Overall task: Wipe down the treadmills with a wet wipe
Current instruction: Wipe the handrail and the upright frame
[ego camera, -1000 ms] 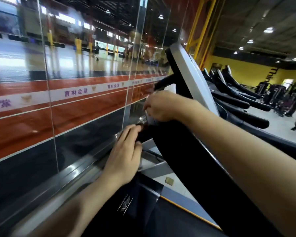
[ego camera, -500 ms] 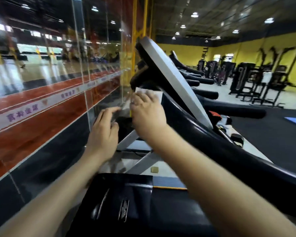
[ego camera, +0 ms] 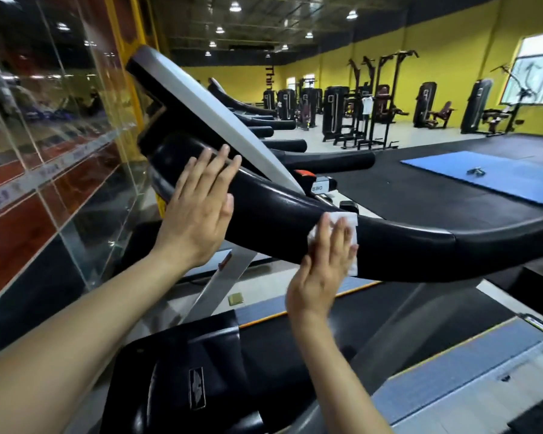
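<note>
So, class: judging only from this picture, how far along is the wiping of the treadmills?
Nothing shows as finished; no surface looks visibly wiped. In hand: the right hand presses a white wipe flat against the black handrail, while the left hand braces further up it. Left: the grey console and the other treadmills behind.

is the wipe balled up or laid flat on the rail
Laid flat. The wet wipe lies spread against the black handrail, pressed by the right hand's open palm, white edges showing past its fingers.
</note>
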The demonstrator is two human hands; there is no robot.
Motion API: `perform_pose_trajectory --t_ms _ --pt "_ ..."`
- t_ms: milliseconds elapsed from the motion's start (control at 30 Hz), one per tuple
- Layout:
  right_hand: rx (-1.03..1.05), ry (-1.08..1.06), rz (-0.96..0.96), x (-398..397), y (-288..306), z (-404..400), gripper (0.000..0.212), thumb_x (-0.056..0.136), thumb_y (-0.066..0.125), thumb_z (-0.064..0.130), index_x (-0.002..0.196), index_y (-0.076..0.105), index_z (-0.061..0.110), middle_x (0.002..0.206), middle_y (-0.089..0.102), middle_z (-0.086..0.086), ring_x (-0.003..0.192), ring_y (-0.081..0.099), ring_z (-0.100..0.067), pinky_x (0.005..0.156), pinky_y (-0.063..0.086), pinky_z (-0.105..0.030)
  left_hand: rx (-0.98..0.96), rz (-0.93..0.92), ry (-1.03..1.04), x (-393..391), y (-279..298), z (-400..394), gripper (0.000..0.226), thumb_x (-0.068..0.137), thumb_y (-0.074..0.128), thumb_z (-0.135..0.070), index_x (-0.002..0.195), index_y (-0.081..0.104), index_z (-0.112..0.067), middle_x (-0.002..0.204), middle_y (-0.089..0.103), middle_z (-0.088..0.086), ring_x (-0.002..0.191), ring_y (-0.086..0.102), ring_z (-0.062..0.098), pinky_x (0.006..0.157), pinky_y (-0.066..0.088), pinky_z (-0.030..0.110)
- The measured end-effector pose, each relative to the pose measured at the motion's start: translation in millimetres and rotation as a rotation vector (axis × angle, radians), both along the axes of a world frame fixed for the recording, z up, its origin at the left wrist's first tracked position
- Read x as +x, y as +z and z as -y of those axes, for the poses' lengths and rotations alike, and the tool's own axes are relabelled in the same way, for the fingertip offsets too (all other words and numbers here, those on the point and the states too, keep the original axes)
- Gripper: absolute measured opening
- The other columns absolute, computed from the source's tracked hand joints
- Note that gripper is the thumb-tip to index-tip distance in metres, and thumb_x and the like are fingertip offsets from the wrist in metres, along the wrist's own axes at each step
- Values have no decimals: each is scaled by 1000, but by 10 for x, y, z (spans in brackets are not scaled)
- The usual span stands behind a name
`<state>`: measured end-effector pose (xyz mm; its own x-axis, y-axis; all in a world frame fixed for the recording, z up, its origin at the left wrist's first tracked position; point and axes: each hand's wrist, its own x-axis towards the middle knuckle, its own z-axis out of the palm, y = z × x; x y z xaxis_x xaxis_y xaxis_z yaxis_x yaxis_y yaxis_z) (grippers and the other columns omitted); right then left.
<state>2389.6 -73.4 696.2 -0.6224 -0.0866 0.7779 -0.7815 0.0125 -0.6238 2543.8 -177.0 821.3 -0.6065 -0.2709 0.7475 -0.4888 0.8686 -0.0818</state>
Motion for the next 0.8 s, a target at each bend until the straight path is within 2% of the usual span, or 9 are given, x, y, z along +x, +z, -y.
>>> perform_pose_trajectory --t_ms 67,200,333,400,500,600,633,700,800 --pt "-39 47 39 231 223 161 62 92 38 17 153 38 11 164 24 -10 154 15 -25 125 3 -47 -19 -28 -24 -29 -32 50 57 105 30 -21 161 25 -13 170 17 6 158 6 22 128 4 46" --pt "-22 141 -233 739 661 438 46 101 43 14 146 51 12 156 42 -7 150 31 -20 124 19 -46 -41 -91 -82 -62 -51 104 53 105 31 -18 157 33 -11 167 25 8 157 13 24 128 9 48" --pt "26 181 -339 346 508 226 55 95 48 4 149 47 11 157 41 -6 150 28 -17 123 22 -46 -42 -98 -100 -48 -54 118 52 104 32 -18 155 37 -11 165 30 8 156 14 24 127 11 51" --pt "-37 110 -189 -150 239 44 55 92 44 5 147 49 7 155 44 -9 149 31 -20 123 20 -47 -19 -114 -104 -58 -56 97 52 103 32 -18 155 37 -11 164 31 8 156 14 23 127 10 51" --pt "-230 -23 165 -908 -71 -203 44 103 38 16 144 52 7 155 44 -9 149 30 -20 123 17 -49 3 -118 -93 -81 -60 66 53 104 31 -18 157 33 -14 167 25 6 158 7 21 128 4 50" --pt "-344 -58 385 -887 -11 -150 44 104 38 16 145 50 8 157 39 -14 150 27 -27 123 17 -52 3 -84 -84 -72 -66 54 55 106 27 -22 160 26 -18 170 16 3 158 0 19 128 -2 48" --pt "-359 -42 363 -689 68 -56 43 103 40 10 144 50 5 156 40 -17 149 28 -30 124 18 -49 6 -80 -82 -65 -61 47 55 106 26 -22 160 26 -18 170 16 4 158 0 19 128 -2 48" --pt "-285 20 129 -128 170 140 50 96 41 2 145 49 4 157 39 -16 150 27 -27 124 16 -46 7 -91 -75 -77 -48 17 54 105 27 -22 159 30 -16 168 20 6 158 4 22 127 0 49" --pt "-31 125 -223 396 65 192 57 95 43 8 151 41 13 162 29 -7 153 23 -22 124 13 -47 -23 -121 -37 -96 -37 -47 51 103 30 -20 153 39 -12 162 32 12 155 17 30 127 5 49"
